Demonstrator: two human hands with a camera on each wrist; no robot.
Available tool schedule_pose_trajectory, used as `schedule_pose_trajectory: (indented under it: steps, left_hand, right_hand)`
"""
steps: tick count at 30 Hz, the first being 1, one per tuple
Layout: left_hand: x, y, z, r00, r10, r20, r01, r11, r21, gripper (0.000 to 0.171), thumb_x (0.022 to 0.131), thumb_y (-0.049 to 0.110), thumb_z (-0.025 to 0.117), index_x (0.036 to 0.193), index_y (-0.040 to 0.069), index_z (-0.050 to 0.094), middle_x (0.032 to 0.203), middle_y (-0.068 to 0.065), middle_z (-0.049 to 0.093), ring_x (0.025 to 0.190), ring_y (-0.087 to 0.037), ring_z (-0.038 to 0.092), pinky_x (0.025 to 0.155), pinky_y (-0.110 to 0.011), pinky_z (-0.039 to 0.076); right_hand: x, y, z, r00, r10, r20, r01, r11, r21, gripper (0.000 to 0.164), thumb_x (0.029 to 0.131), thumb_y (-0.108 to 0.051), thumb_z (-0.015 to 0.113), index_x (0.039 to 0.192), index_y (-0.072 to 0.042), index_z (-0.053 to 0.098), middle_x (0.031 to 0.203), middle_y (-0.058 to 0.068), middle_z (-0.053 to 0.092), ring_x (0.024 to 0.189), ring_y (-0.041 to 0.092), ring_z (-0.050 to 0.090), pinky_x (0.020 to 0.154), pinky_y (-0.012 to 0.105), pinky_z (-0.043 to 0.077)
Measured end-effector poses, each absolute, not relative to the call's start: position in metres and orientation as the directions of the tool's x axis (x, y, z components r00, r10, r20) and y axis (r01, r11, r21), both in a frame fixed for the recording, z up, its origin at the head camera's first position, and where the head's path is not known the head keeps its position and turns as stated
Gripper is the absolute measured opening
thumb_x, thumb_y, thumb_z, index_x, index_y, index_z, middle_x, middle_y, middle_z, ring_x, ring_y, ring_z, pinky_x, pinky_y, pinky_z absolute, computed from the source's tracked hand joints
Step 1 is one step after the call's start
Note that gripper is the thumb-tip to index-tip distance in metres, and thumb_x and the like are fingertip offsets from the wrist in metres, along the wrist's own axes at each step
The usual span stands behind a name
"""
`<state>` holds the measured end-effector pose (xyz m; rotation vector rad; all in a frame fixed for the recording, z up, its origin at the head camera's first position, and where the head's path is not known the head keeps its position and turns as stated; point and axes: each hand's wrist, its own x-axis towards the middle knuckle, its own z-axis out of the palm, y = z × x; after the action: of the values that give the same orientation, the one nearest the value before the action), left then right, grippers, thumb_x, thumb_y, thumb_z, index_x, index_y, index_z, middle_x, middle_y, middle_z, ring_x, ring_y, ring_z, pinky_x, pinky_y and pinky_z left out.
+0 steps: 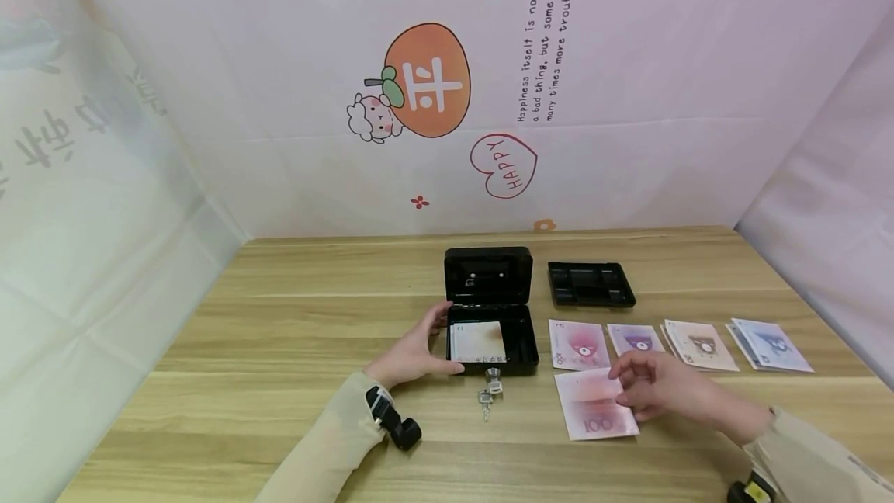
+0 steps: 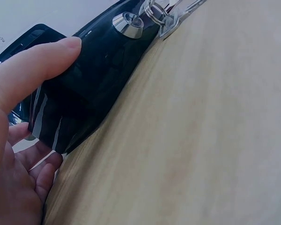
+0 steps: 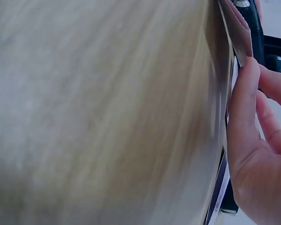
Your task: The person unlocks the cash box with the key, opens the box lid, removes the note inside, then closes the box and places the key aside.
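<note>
A black cash box stands with its lid raised, and folded banknotes lie inside it. My left hand holds the box at its left front corner. In the left wrist view the thumb lies against the front wall, with the other fingers round the side. A small key hangs from the lock at the front. Between thumb and fingers, my right hand pinches the edge of a folded pink 100 note, right of the box. In the right wrist view the note shows edge-on.
Folded notes lie in a row to the right: pink, purple, brown and blue. Behind them sits a black compartment tray. A printed cloth hangs at the table's back edge.
</note>
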<state>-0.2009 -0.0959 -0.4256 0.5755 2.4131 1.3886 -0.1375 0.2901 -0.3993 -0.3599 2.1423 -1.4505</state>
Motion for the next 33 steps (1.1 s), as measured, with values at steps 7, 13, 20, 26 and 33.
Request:
schedule_pose_trajectory:
  steps: [7, 13, 20, 26, 33]
  left_hand:
    - [-0.199, -0.095, -0.423, -0.875, 0.482, -0.049, 0.190, 0.436, 0.880, 0.102, 0.074, 0.020, 0.081, 0.151, 0.020, 0.015, 0.153, -0.011, 0.027, 0.136, -0.031, 0.033, 0.112, -0.051, 0.028]
    - [-0.196, -0.094, -0.420, -0.876, 0.480, -0.054, 0.191, 0.445, 0.875, 0.100, 0.075, 0.020, 0.081, 0.151, 0.018, 0.016, 0.152, -0.012, 0.028, 0.136, -0.032, 0.033, 0.112, -0.050, 0.028]
    - [-0.199, -0.095, -0.425, -0.876, 0.478, -0.060, 0.180, 0.441, 0.879, 0.100, 0.074, 0.023, 0.082, 0.151, 0.021, 0.017, 0.152, -0.011, 0.029, 0.136, -0.031, 0.033, 0.112, -0.050, 0.027]
    - [-0.200, -0.096, -0.426, -0.875, 0.480, -0.062, 0.184, 0.450, 0.874, 0.102, 0.073, 0.025, 0.082, 0.151, 0.021, 0.016, 0.152, -0.011, 0.029, 0.136, -0.030, 0.033, 0.113, -0.049, 0.027]
    - [-0.201, -0.096, -0.425, -0.875, 0.481, -0.057, 0.195, 0.458, 0.867, 0.103, 0.073, 0.027, 0.082, 0.151, 0.021, 0.016, 0.153, -0.010, 0.028, 0.137, -0.030, 0.032, 0.113, -0.049, 0.027]
  right_hand:
    - [-0.135, 0.287, -0.401, -0.823, -0.506, -0.257, 0.024, 0.421, -0.907, 0.028, 0.082, 0.001, 0.062, 0.106, 0.011, 0.051, 0.086, 0.005, 0.059, 0.070, 0.009, 0.060, 0.057, 0.028, 0.057]
    - [-0.134, 0.284, -0.400, -0.830, -0.481, -0.283, 0.018, 0.483, -0.875, 0.026, 0.082, -0.002, 0.065, 0.103, 0.007, 0.054, 0.082, 0.006, 0.055, 0.064, 0.010, 0.057, 0.053, 0.026, 0.055]
    - [-0.133, 0.279, -0.398, -0.855, -0.469, -0.221, -0.088, 0.551, -0.830, 0.027, 0.077, -0.006, 0.072, 0.099, 0.001, 0.060, 0.076, 0.004, 0.049, 0.054, 0.007, 0.054, 0.047, 0.027, 0.053]
    - [-0.132, 0.272, -0.396, -0.865, -0.482, -0.142, -0.239, 0.644, -0.726, 0.024, 0.075, -0.012, 0.075, 0.095, -0.006, 0.063, 0.071, -0.001, 0.047, 0.052, 0.001, 0.046, 0.043, 0.020, 0.046]
    - [-0.130, 0.265, -0.396, -0.881, -0.468, -0.067, -0.351, 0.742, -0.571, 0.023, 0.073, -0.017, 0.078, 0.091, -0.014, 0.065, 0.068, -0.008, 0.047, 0.059, 0.000, 0.039, 0.051, 0.020, 0.037]
